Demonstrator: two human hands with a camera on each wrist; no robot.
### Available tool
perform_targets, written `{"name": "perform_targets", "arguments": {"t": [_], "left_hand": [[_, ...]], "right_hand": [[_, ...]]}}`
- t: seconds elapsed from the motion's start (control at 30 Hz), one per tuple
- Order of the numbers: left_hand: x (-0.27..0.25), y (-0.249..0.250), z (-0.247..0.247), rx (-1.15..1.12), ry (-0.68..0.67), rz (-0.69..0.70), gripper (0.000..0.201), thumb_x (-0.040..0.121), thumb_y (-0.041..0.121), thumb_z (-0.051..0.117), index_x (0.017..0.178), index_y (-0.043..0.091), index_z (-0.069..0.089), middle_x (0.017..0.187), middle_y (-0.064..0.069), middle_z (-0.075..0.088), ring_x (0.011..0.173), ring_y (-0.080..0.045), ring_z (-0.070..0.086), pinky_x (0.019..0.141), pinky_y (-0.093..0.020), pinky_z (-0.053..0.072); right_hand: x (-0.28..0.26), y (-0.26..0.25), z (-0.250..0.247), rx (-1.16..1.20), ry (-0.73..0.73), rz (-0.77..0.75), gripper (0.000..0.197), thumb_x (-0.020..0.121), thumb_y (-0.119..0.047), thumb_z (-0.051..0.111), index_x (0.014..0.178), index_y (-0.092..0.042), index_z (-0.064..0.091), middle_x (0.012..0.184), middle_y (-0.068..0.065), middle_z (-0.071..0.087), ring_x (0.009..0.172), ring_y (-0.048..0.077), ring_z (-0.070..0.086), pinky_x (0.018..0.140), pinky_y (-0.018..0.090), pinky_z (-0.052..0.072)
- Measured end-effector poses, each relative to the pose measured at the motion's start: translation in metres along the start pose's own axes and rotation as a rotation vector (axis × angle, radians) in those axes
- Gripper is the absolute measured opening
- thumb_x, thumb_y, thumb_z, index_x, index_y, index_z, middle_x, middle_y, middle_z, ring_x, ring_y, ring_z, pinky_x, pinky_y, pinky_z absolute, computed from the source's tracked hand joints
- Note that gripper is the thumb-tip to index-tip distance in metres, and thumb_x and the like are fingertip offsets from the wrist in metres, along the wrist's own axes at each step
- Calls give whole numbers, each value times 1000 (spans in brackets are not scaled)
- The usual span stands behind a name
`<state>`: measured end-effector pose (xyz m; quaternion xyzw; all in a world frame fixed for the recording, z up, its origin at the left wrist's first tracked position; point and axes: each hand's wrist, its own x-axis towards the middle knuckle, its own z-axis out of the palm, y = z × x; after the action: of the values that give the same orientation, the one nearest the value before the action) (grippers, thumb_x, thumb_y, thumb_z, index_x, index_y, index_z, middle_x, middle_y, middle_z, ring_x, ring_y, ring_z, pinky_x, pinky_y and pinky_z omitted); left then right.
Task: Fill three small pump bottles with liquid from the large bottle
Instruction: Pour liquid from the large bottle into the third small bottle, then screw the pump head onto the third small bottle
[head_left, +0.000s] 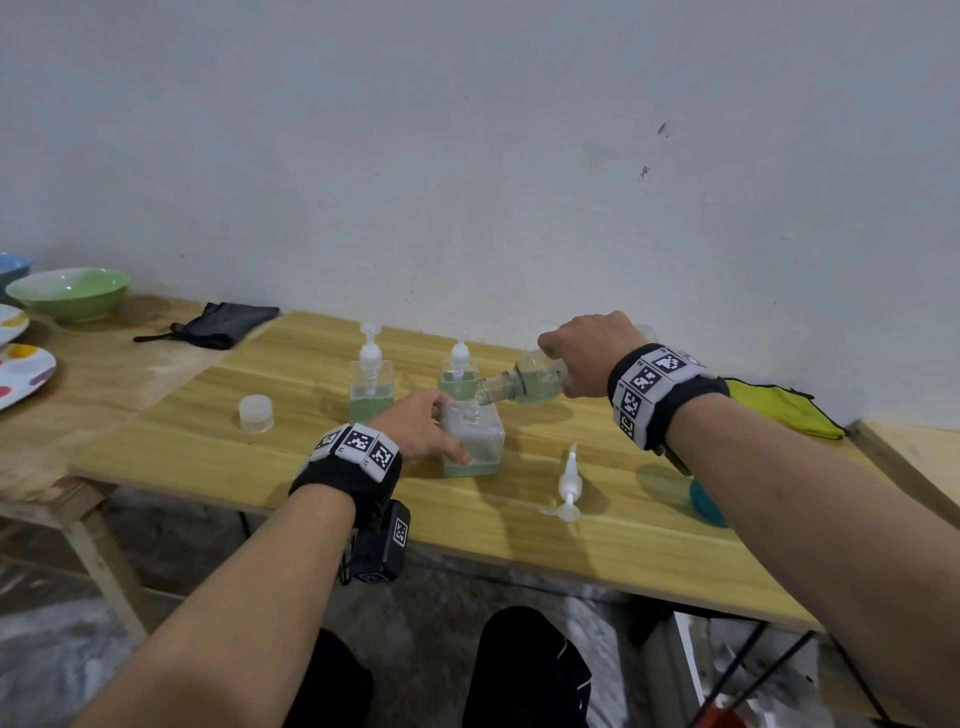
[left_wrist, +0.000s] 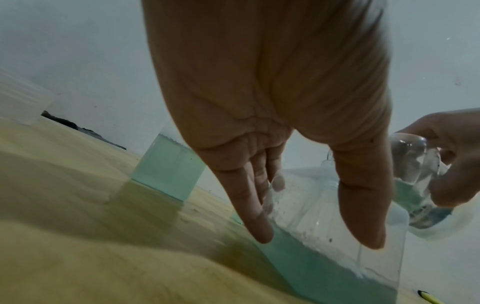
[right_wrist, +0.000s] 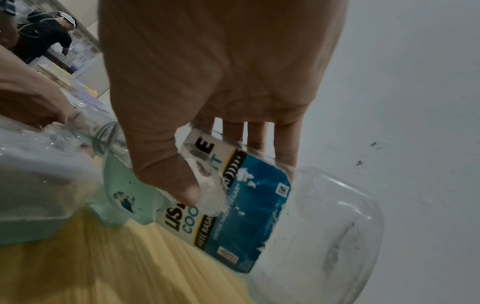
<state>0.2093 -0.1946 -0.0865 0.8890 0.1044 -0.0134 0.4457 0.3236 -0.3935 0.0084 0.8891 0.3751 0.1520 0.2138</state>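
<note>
Large bottle (right_wrist: 233, 205) tilts within right-hand fingers (right_wrist: 166, 168); left fingers (left_wrist: 363, 205) seemingly clasp open bottle (head_left: 475, 441).

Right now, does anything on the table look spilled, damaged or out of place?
No spill shows. The large bottle, which the right hand tilts over the open small bottle, has a torn label. A loose pump head lies on its side on the table.

large bottle (head_left: 524, 383) tipped, mouth over open, part-filled small bottle (head_left: 475, 441); two capped bottles (head_left: 370, 384) behind.
</note>
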Motion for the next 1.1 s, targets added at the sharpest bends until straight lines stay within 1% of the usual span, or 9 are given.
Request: {"name": "perform_targets", "arguments": {"t": [0.2, 0.37, 0.5, 0.67, 0.8, 0.9, 1.0, 1.07, 1.1], "left_hand": [[-2, 2, -1, -15, -12, 3, 67, 64, 16, 87, 121, 17, 51, 114, 3, 57, 105, -20, 59, 74, -24, 45], [0, 1, -1, -5, -16, 1, 67, 64, 15, 87, 120, 17, 51, 116, 2, 56, 107, -21, 57, 82, -28, 45], [2, -1, 0, 9, -11, 5, 66, 64, 16, 87, 119, 18, 51, 114, 3, 56, 107, -21, 57, 86, -30, 45], [5, -3, 0, 2, -6, 4, 64, 63, 16, 88, 116, 20, 52, 113, 4, 57, 105, -20, 59, 82, -29, 46], [4, -3, 1, -2, -12, 1, 64, 63, 14, 87, 116, 20, 52, 116, 2, 58, 105, -20, 59, 84, -31, 47], [2, -2, 3, -2, -3, -3, 65, 64, 13, 86, 119, 18, 51, 115, 2, 58, 104, -20, 59, 76, -25, 45], [0, -1, 4, 3, 19, -1, 65, 65, 12, 86, 119, 18, 51, 113, 3, 58, 100, -17, 59, 69, -20, 43], [0, 1, 4, 21, 15, -5, 64, 66, 13, 85, 119, 19, 50, 111, 4, 57, 101, -17, 58, 70, -21, 42], [-1, 2, 4, 30, 12, -8, 64, 66, 13, 85, 118, 20, 50, 110, 5, 57, 102, -18, 58, 73, -23, 44]], "right_hand": [[-13, -5, 22, 228, -100, 98, 32, 80, -32, 63, 110, -25, 57, 99, -2, 66, 86, 22, 63, 71, 32, 49], [-22, -6, 47, 508, -125, 248, 30, 73, -29, 66, 103, -28, 60, 103, -6, 67, 90, 19, 63, 75, 32, 54], [-25, 18, 48, 845, -8, 463, 34, 68, -18, 75, 97, -26, 59, 105, 1, 65, 91, 21, 61, 77, 33, 52], [-36, 37, 64, 1187, 151, 748, 60, 66, -8, 81, 121, -11, 58, 109, 6, 61, 91, 21, 56, 66, 24, 44], [-45, 35, 80, 1321, 246, 897, 67, 69, -9, 82, 129, -7, 52, 120, 9, 62, 93, 19, 53, 77, 29, 46], [-49, 31, 84, 1402, 286, 936, 70, 71, -7, 81, 132, -8, 46, 121, 12, 61, 95, 20, 54, 79, 29, 45], [-51, 25, 80, 1454, 333, 924, 90, 66, -2, 83, 140, -14, 33, 129, 14, 55, 113, 27, 55, 91, 35, 48], [-52, 21, 73, 1333, 485, 939, 102, 62, -5, 86, 143, -19, 25, 139, 13, 40, 126, 29, 43, 103, 42, 42], [-54, 19, 65, 1204, 580, 938, 99, 63, -8, 85, 142, -20, 27, 140, 12, 36, 127, 29, 39, 105, 43, 38]]}}
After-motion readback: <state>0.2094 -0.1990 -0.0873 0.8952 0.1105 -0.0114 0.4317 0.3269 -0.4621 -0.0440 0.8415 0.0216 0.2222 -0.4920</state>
